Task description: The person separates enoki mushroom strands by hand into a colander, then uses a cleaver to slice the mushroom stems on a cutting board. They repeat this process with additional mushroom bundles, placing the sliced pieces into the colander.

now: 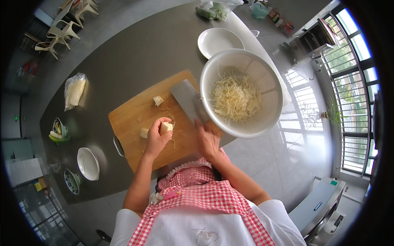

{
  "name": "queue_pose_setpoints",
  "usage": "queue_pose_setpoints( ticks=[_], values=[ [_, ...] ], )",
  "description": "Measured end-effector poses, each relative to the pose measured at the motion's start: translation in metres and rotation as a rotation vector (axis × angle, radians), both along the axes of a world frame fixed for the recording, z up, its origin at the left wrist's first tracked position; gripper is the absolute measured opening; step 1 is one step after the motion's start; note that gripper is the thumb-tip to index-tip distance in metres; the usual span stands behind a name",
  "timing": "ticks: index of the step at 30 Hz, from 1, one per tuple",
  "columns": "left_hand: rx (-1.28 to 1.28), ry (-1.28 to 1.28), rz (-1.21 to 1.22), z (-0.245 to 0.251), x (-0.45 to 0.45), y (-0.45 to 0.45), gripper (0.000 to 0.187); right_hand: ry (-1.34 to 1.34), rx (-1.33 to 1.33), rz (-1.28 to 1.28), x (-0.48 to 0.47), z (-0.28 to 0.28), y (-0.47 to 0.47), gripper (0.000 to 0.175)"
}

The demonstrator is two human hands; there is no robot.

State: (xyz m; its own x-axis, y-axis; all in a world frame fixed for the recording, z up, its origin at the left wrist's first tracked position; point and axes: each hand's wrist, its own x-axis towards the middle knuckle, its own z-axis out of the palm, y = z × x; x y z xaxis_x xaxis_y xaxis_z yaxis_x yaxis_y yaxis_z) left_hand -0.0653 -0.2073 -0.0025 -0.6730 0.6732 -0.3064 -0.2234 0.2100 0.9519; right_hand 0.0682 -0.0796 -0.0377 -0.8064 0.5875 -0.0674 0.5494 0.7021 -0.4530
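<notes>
My left hand [158,135] is closed around a pale, cream-coloured vegetable chunk [166,126] over the wooden cutting board [135,107]. Another chunk [158,101] lies farther up the board, and a third piece [144,132] sits just left of my left hand. Thin shreds are scattered between. A broad cleaver [188,97] lies along the board's right side. My right hand [207,137] is at the cleaver's near end; whether its fingers grip it is unclear. The white perforated colander [211,118], holding pale julienned strips [236,97], stands to the right and overlaps the board's edge.
A white plate [218,41] lies beyond the colander, near a bag of greens [215,10]. To the left are a plastic-wrapped pale package [74,91], a bowl of vegetables [64,129], an oval white dish [88,163] and a patterned bowl [72,181].
</notes>
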Motion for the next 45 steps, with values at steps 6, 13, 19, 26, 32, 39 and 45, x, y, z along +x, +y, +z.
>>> queue_pose_setpoints(
  ticks=[6,13,19,26,32,39,45],
  values=[
    [0.266,-0.206,-0.165,0.032,0.0,0.065,0.033,0.278,-0.013,0.101,-0.002,0.027,0.004,0.031],
    [0.307,-0.137,-0.271,0.034,0.029,0.149,0.035,0.617,-0.86,-0.27,0.015,0.076,0.108,0.037],
    [0.22,-0.064,-0.214,0.019,0.052,0.191,0.031,0.423,-1.204,-0.195,0.02,0.068,0.174,0.042],
    [0.251,-0.297,-0.03,0.013,0.06,0.205,0.027,0.386,-1.296,-0.108,0.032,0.056,0.22,0.043],
    [0.355,-0.519,0.124,0.015,0.06,0.204,0.02,0.4,-1.129,-0.026,0.032,0.053,0.229,0.036],
    [0.252,-0.278,0.014,0.019,0.068,0.21,0.025,0.344,-0.975,0.068,0.033,0.06,0.225,0.032],
    [0.265,-0.225,-0.07,0.015,0.068,0.209,0.032,0.359,-0.964,-0.07,0.033,0.055,0.219,0.028]
  ],
)
